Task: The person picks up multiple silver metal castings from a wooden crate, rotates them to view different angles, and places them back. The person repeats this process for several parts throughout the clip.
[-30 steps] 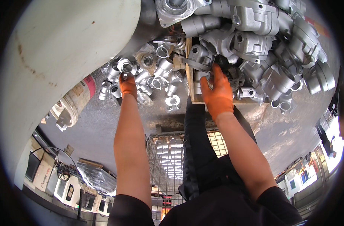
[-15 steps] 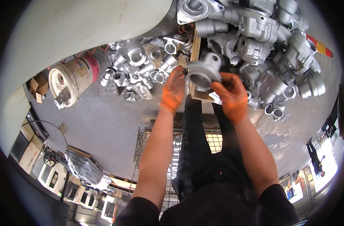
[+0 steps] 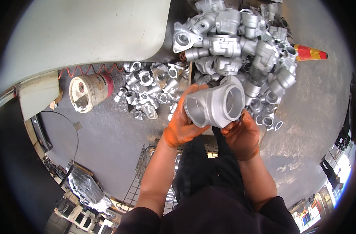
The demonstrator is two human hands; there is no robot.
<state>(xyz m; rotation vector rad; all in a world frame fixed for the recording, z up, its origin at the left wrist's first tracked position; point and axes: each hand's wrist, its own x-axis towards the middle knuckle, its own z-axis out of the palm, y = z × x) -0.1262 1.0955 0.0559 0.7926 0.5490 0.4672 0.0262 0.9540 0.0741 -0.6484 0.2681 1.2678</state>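
A grey cast metal pipe housing (image 3: 215, 105) with wide round openings is held up in front of me, close to the camera. My left hand (image 3: 182, 121), in an orange glove, wraps round its left end. At its lower right, my right hand (image 3: 243, 134), also gloved in orange, grips the rim from below; some of those fingers are hidden behind the part. Beyond my hands on the right rises a large heap of similar metal castings (image 3: 228, 43). To the left, smaller castings (image 3: 147, 87) lie in a pile on the floor.
A dirty white and red bucket (image 3: 90, 91) lies at the left, by a red coiled hose (image 3: 74, 72). A pale machine panel (image 3: 92, 31) overhangs the upper left. A red and yellow cone (image 3: 310, 53) lies beyond the heap. A wire basket (image 3: 137, 181) is beside my legs. Another person (image 3: 331, 173) stands far right.
The casting has come nearer and turned, so its openings face me more. My left hand has closed round it, and my right hand has moved lower. The view has shifted.
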